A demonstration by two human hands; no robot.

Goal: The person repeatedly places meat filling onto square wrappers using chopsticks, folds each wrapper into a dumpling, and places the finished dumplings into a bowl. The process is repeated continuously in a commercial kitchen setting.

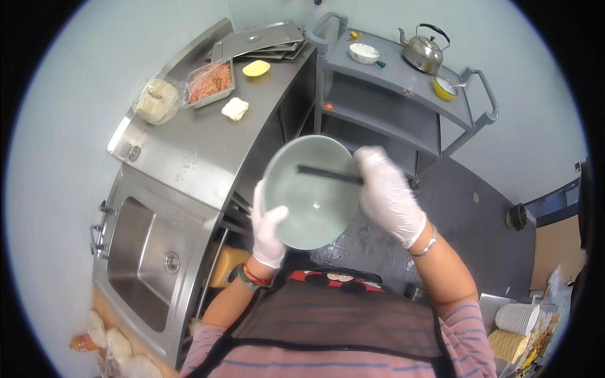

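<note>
A pale green mixing bowl (302, 203) is held tilted in front of my body, its inside facing me. My gloved left hand (269, 227) grips its left rim, thumb inside and fingers behind. In my gloved right hand (385, 189), beside the right rim, is a dark, narrow stick-like utensil (328, 174), perhaps chopsticks; it reaches across the bowl's opening. The right hand is slightly blurred. Only a small bright spot shows at the bowl's bottom, and I cannot tell whether that is liquid or glare.
Left, a steel counter (189, 151) bears a tray of minced meat (212, 85), a white folded cloth (235, 108), a yellow dish (256, 69) and a bagged pale block (157, 100). A sink (142, 264) adjoins it. Ahead, a grey cart (387, 71) holds a kettle (424, 52) and a yellow bowl (444, 89).
</note>
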